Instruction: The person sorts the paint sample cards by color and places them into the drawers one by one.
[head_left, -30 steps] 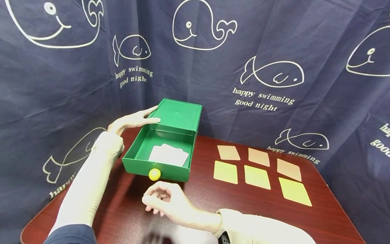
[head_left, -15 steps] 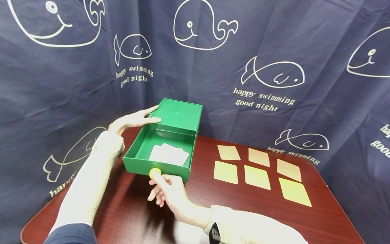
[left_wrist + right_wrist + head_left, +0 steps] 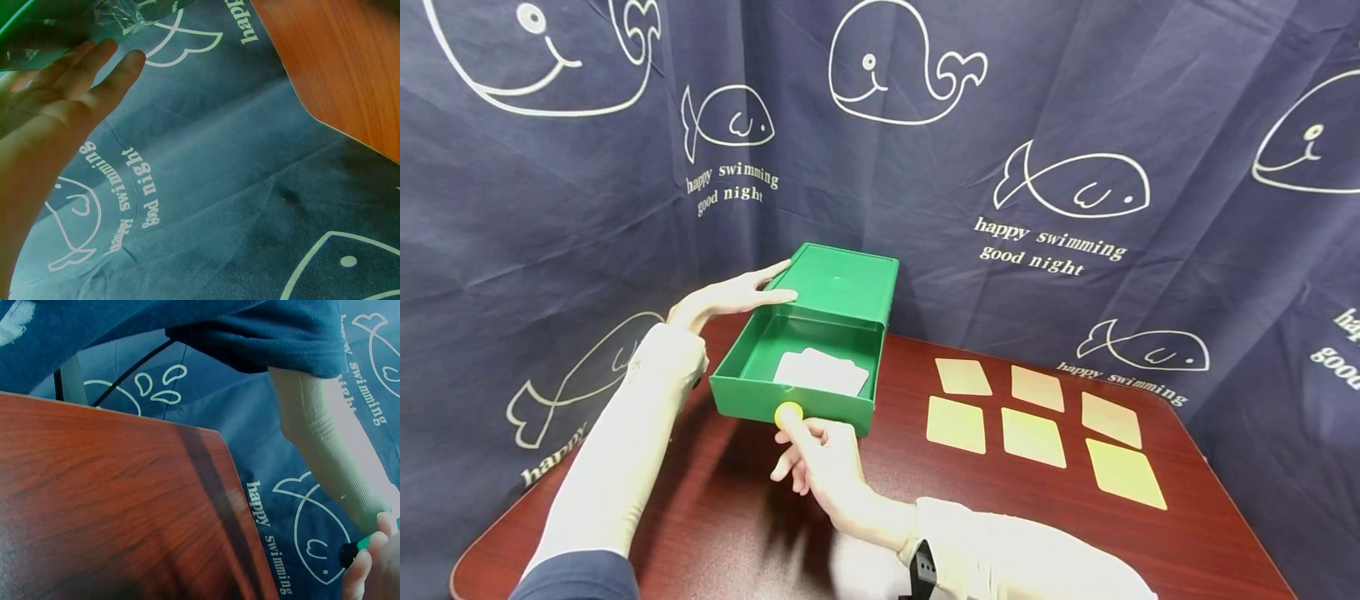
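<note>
In the head view, a green box [image 3: 838, 282] lies at the back left with its drawer [image 3: 752, 354] pulled out toward me. White cards [image 3: 822, 372] lie overlapping inside the drawer. My left hand [image 3: 722, 298] rests on the box's left edge, fingers and thumb spread. The yellow knob [image 3: 789, 412] on the drawer front is partly covered by my right thumb, which presses against it almost straight. Below the knob, the other fingers of my right hand [image 3: 831, 471] are loosely bent. In the left wrist view, the left hand [image 3: 62, 106] touches the green box [image 3: 37, 31].
Two rows of square cards lie to the right on the reddish-brown table [image 3: 887, 475], paler ones [image 3: 962, 377] behind and yellow ones [image 3: 956, 424] in front. A dark blue curtain [image 3: 917, 183] with whale and fish drawings surrounds the table's back and sides.
My right hand has come up to the yellow knob and set its thumb on it. The drawer, with its white cards, has slid slightly back toward the box. My left hand stays in place.
</note>
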`<move>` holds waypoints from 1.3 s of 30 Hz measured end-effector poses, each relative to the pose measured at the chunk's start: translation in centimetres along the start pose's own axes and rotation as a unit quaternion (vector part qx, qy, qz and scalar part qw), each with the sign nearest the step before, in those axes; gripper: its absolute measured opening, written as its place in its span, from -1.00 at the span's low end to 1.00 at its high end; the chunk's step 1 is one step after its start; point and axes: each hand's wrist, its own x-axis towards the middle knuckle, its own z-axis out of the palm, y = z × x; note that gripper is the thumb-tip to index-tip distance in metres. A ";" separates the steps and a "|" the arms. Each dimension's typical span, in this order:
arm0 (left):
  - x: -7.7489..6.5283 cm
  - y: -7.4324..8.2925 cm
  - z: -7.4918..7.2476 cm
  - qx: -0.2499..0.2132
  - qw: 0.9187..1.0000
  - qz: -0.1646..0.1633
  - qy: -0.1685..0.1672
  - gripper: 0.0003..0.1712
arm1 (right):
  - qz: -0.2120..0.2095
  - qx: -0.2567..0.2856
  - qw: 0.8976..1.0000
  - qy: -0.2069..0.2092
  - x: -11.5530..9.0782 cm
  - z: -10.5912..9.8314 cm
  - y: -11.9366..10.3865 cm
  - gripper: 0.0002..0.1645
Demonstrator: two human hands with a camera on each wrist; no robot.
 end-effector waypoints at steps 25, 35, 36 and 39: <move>-0.1 -0.2 0.0 0.002 1.000 0.002 -0.002 -0.07 | -0.008 0.000 1.000 0.004 2.5 -0.5 -0.3 -0.53; -0.2 0.0 -0.1 0.012 1.000 -0.003 -0.001 -0.06 | -0.011 0.008 1.000 0.005 3.4 -0.7 -0.7 -0.52; -0.2 0.1 -0.1 0.010 1.000 -0.002 -0.001 -0.07 | -0.010 0.009 1.000 0.006 3.5 -0.8 -0.7 -0.52; -0.3 0.1 -0.1 0.014 1.000 -0.003 0.001 -0.07 | -0.007 0.011 1.000 0.010 4.0 -0.9 -0.8 -0.53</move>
